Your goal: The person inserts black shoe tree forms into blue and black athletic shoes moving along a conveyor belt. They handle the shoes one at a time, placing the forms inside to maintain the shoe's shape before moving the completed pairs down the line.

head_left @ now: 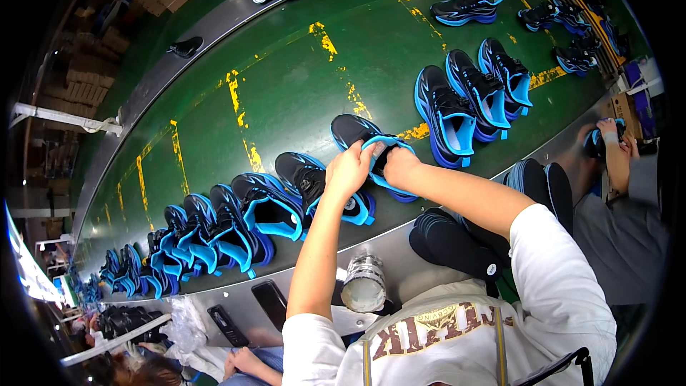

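Observation:
A black and blue sneaker [351, 126] lies on the green belt in front of me, its toe pointing away. My left hand [346, 170] grips its bright blue collar on the left side, thumb along the edge. Inside the shoe's opening is my right hand [401, 169]; its fingers are hidden there, so I cannot see what they hold. Just left stands another matching sneaker [304, 175], close to my left wrist. Below my right forearm, a stack of black insoles [450, 244] rests on the metal ledge, with more insoles [532, 182] to its right.
Sneakers line the belt [286, 93] on the left [225, 221] and right [461, 100]. On the near metal ledge are a smeared pot [366, 284], a phone [270, 304] and a dark slim object [226, 325]. A co-worker's hands [616, 139] are busy at the right; another person sits lower left.

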Available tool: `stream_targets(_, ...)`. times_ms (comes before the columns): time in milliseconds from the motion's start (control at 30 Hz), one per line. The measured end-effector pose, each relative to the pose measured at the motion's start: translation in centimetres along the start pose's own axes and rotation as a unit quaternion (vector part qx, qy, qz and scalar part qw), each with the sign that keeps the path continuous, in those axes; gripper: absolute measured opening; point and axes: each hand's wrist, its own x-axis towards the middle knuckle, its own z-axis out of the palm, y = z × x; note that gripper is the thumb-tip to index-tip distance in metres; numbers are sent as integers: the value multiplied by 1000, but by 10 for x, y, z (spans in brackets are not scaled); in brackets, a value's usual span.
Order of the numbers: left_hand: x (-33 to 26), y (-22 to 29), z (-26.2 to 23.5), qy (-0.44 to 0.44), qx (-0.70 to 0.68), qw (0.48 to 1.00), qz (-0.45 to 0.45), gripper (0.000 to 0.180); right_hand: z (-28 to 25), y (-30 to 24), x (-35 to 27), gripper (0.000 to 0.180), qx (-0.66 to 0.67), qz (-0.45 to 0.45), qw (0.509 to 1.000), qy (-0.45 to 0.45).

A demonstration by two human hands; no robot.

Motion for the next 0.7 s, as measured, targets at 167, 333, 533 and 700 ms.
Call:
stream_targets(167,2,1,2,7,-27,1000,8,40,-7,1,-6,28,-108,-45,992,-51)
stream_targets(333,7,10,18,94,-114,989,-27,45,-51,5,-36,34,-67,-89,990,-88)
stream_targets(533,9,3,62,332,-86,930,129,34,36,22,23,38,245,-50,965,76)
stream_targets(700,12,-6,70,354,-6,913,205,33,29,21,44,32,199,-100,973,64)
